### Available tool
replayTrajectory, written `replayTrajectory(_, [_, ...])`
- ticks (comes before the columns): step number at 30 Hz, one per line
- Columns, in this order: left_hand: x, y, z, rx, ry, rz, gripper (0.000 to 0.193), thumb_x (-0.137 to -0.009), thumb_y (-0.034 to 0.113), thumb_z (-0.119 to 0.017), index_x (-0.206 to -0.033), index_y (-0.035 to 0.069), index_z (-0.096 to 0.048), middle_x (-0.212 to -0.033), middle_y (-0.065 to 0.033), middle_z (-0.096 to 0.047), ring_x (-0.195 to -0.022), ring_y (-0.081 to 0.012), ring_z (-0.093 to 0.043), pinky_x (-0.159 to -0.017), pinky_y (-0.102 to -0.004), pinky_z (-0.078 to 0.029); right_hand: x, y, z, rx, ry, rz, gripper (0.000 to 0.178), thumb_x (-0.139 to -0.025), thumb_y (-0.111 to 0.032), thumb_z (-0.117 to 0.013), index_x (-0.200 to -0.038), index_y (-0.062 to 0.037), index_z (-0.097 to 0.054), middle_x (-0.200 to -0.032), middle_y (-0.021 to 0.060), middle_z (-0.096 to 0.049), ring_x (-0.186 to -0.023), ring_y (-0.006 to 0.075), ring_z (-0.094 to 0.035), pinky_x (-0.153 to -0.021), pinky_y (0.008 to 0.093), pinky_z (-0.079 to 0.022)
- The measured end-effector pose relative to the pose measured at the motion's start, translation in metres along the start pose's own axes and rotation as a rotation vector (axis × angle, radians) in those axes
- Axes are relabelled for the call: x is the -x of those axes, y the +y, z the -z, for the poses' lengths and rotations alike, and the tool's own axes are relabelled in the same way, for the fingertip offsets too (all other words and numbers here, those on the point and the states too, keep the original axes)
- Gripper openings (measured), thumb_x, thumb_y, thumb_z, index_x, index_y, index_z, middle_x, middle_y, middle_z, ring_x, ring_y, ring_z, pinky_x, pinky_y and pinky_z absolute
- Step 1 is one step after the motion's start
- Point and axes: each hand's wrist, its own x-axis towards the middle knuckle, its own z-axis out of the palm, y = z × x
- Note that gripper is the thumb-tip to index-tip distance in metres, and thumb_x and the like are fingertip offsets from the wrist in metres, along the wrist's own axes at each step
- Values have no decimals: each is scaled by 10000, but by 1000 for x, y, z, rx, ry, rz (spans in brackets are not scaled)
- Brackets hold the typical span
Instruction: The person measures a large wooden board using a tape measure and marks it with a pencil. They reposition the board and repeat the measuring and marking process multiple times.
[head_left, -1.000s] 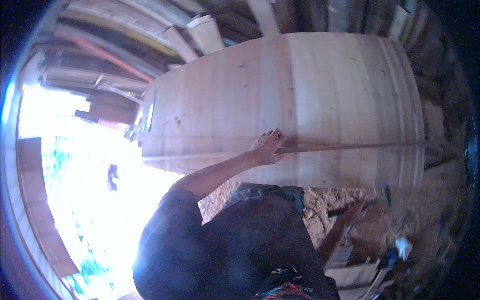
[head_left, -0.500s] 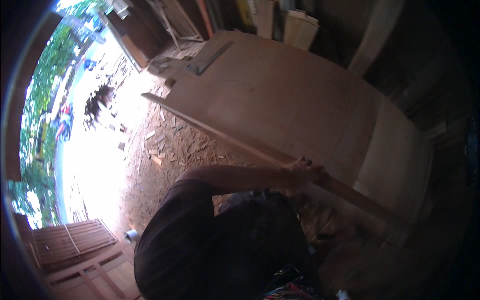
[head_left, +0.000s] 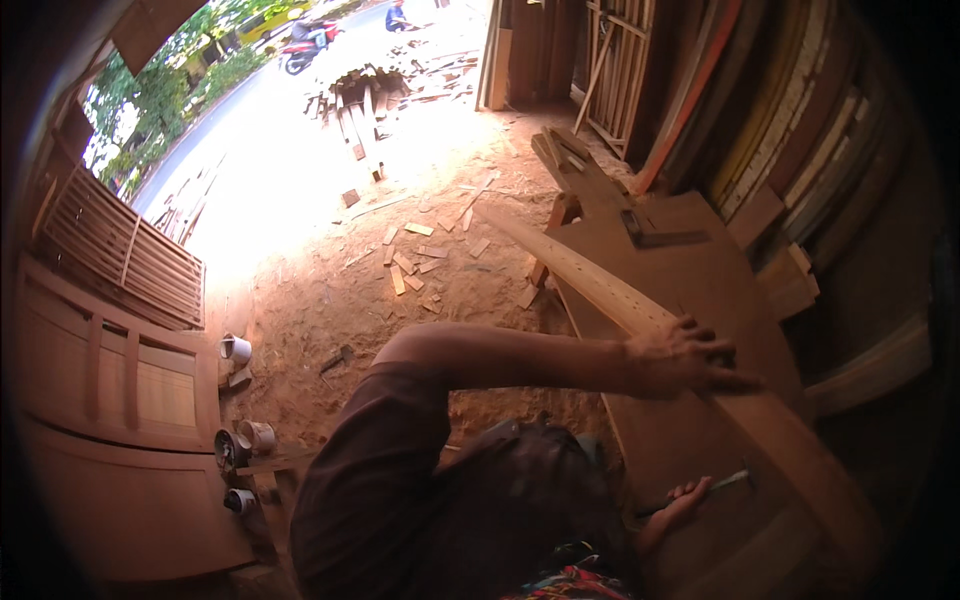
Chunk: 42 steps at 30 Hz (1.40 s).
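My left hand (head_left: 685, 358) lies across a long wooden plank (head_left: 590, 285), its fingers reaching over the far edge and gripping it. The plank slants from the upper left to the lower right, above a wide brown wooden panel (head_left: 735, 300). A row of small dark marks shows along the plank's face. Lower down, my right hand (head_left: 682, 500) is closed round a thin tool with a pale greenish shaft (head_left: 728, 481); its kind is too small to tell. An L-shaped try square (head_left: 660, 237) rests on the far part of the panel.
Wood offcuts (head_left: 405, 262) and a hammer-like tool (head_left: 337, 358) lie on the dirt floor. To the left are panelled doors (head_left: 120, 350), a slatted frame (head_left: 125, 245) and several pots (head_left: 236, 348). Boards (head_left: 800, 130) lean at the right. A motorbike (head_left: 308, 47) is on the road outside.
The view has swung left, so the panel appears further right. The plank's broad face now shows where its narrow edge did. My right hand and its tool have come into clear sight.
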Motion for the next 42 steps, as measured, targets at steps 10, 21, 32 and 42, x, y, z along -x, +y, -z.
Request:
replayTrajectory(10, [28,-178,77,-27,289,424,836,-863,-34,-607,-1603,253,-346,-1387,-177,-543,-1274,-361,-536,-1128,-507,-431,-38,-1,-186,149,-248,226,280,-1025,-323,-584,-1104,-56,-553,-757,-22,-461,-590,84,-433,-515,261,-380])
replayTrajectory(21, [83,-404,113,-416,565,567,863,-795,-143,-519,-1591,140,-346,-1177,-181,-573,-1032,-355,-635,-821,-435,-578,-9,25,-429,514,-772,516,453,-964,-181,-605,-1376,-7,-533,-1154,196,-679,-1008,298,-678,-865,392,-534])
replayTrajectory(32, [105,-613,57,-270,605,644,840,-835,-132,-554,-1603,137,-342,-1162,-169,-543,-1020,-335,-612,-791,-433,-556,-28,137,-632,761,-640,527,518,-967,-217,-581,-1446,-43,-489,-1378,244,-597,-1261,410,-585,-1037,466,-481])
replayTrajectory(42, [119,-718,-22,-47,333,935,1077,-856,363,-823,-1641,112,-130,-1267,-203,-492,-1147,-374,-572,-904,-477,-509,-20,179,-682,1027,-543,421,640,-966,-271,-616,-1544,-113,-389,-1431,241,-548,-1312,418,-539,-1064,474,-464])
